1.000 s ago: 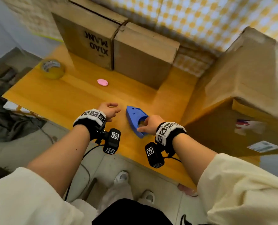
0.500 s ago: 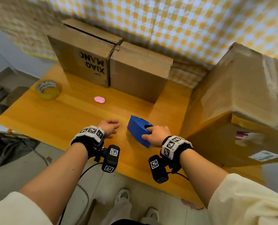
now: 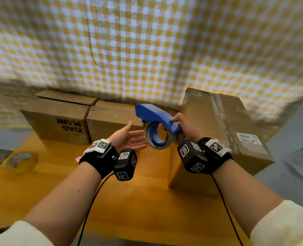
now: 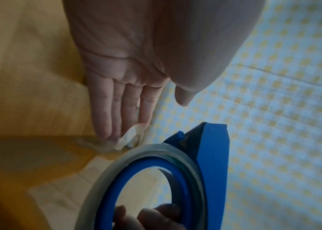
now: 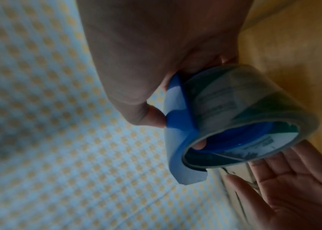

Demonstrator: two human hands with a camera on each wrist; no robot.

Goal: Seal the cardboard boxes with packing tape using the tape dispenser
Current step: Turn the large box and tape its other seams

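My right hand [image 3: 181, 125] grips the blue tape dispenser [image 3: 156, 116] and holds it up above the wooden table [image 3: 138, 201], its clear tape roll [image 3: 157, 137] facing me. In the right wrist view my thumb and fingers curl round the dispenser [image 5: 177, 118] and the tape roll [image 5: 244, 99]. My left hand [image 3: 129, 139] is held flat, palm up, just left of the roll, its straight fingers [image 4: 124, 109] close to the tape roll [image 4: 128, 168] and blue dispenser [image 4: 211, 155]. Two cardboard boxes [image 3: 58, 118] [image 3: 111, 118] stand at the back. A large cardboard box [image 3: 223, 128] stands on the right.
A spare roll of tape [image 3: 21, 160] lies at the table's left edge. A small pink object [image 3: 78, 158] peeks out by my left wrist. A yellow and white checked cloth [image 3: 147, 50] hangs behind the boxes. Grey floor shows at the right.
My right hand has lifted the dispenser off the table and turned it so the roll faces me. My left hand left the table, rose and opened beside it. The head view tilted up.
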